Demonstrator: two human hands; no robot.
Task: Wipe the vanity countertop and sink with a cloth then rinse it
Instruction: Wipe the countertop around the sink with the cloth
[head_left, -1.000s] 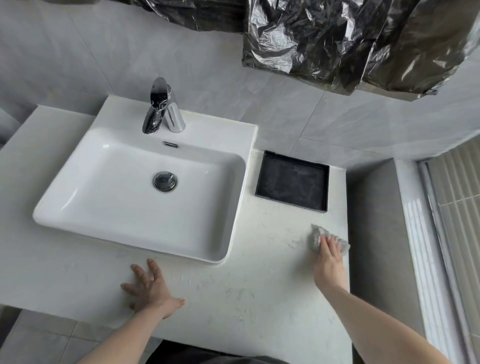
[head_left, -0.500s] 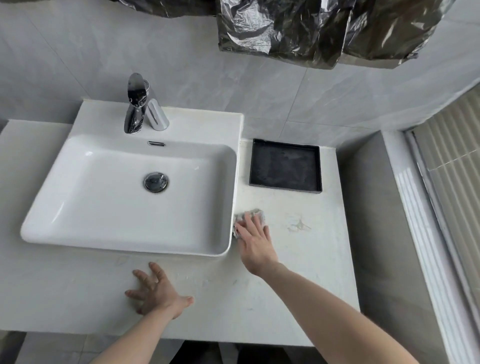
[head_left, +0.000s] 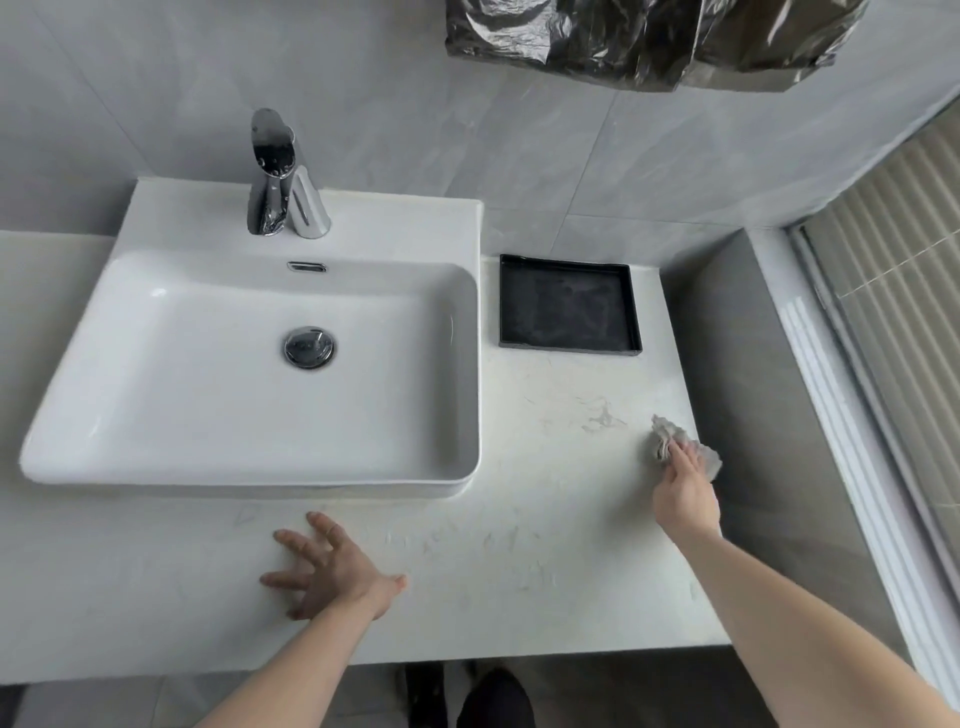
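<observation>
The cloth (head_left: 680, 448), a crumpled grey wad, lies on the counter (head_left: 545, 519) near its right edge, a little nearer than the black tray (head_left: 569, 307). The right hand (head_left: 685, 493) presses down on the cloth with fingers stretched over it, so the cloth bulges out past the fingertips on the far side and on the right; whether the fingers curl around any of it cannot be told. Just left of the cloth, faint grey smears mark the pale stone.

The left hand (head_left: 332, 569) lies flat on the counter at the near side, fingers spread wide and holding nothing, just in front of the white sink (head_left: 249, 374). The sink sits on top of the counter, a rectangular basin with a chrome drain plug (head_left: 309, 347) in its floor and an overflow slot in its far wall. A chrome faucet (head_left: 280, 174) stands on the sink's far ledge.

The tray is square, shallow and dusty inside, set against the far wall to the right of the sink. Grey wall tiles (head_left: 363, 93) rise behind everything. Crinkled dark plastic sheeting (head_left: 649, 39) hangs in at the top right.
</observation>
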